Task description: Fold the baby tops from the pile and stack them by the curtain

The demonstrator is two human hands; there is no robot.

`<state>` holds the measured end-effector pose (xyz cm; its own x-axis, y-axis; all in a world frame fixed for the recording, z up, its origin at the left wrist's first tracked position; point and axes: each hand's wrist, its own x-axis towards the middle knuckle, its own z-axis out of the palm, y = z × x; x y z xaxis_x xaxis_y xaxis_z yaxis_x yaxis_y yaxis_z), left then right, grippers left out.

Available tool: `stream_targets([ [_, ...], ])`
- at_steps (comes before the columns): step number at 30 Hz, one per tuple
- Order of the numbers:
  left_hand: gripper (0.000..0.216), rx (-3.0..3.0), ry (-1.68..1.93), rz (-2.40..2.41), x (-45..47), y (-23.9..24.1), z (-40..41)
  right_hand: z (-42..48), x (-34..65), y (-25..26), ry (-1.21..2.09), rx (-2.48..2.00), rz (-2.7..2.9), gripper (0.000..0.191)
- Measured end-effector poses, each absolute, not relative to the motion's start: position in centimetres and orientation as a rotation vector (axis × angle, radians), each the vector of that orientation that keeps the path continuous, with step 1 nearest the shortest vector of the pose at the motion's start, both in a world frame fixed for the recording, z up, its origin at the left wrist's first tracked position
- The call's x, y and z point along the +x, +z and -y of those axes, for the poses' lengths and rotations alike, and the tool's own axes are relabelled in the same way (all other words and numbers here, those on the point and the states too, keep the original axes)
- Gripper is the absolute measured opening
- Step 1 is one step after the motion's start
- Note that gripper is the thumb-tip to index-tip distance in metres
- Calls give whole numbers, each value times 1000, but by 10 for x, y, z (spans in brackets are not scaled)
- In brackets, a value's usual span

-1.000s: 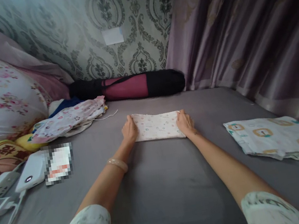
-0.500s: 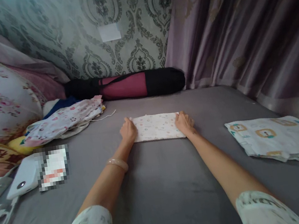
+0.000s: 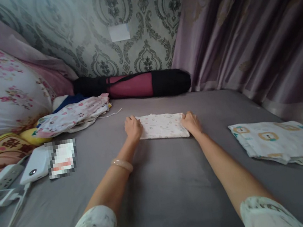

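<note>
A white cloth (image 3: 161, 126) with a small pale print is folded into a flat rectangle over the grey bed sheet (image 3: 167, 180). At its left end my left hand (image 3: 133, 127) grips the edge with curled fingers; a pale bangle (image 3: 122, 165) circles that forearm. My right hand (image 3: 192, 122) pinches the opposite end. Between the two hands the cloth looks stretched out straight. Whether it touches the sheet all along is hard to tell. The fingertips of both hands are partly hidden.
On the right lies another folded cloth (image 3: 282, 140) with lion prints. Clothes (image 3: 75, 116) are heaped at the left, near a power bank (image 3: 36, 164), a power strip (image 3: 3, 179) and cables. A black and maroon bag (image 3: 132, 85) lies along the wall, beside a curtain (image 3: 213, 34).
The view has shifted a little to the left, so most things appear further right. Both hands still grip the cloth, which now slants slightly down to the right.
</note>
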<state>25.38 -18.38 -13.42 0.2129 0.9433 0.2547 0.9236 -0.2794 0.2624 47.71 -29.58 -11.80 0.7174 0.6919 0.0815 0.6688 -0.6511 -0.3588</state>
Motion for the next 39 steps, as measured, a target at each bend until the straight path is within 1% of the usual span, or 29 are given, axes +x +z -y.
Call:
stream_targets([
  [2,29,2495,606,-1744,260,-133,189,295,464,-114,-118,-2515,1102,40],
  [4,30,2579,609,-1567,271,-132,197,290,447,-114,-228,-2416,1277,41],
  [8,40,2670,547,-1329,294,-132,211,274,417,-124,-193,-2184,1757,47],
  [12,48,2705,394,-1311,300,-139,214,264,405,-140,-73,-2146,1929,52],
  [17,48,2771,317,-1301,291,-149,207,263,405,-152,7,-2156,1981,55],
  [23,50,2793,274,-1292,285,-156,202,264,406,-156,29,-2176,1994,55],
  [32,55,2785,337,-1424,279,-163,197,267,412,-158,-35,-2343,1739,55],
  [39,58,2685,277,-1476,272,-161,195,276,426,-159,-76,-2412,1622,57],
])
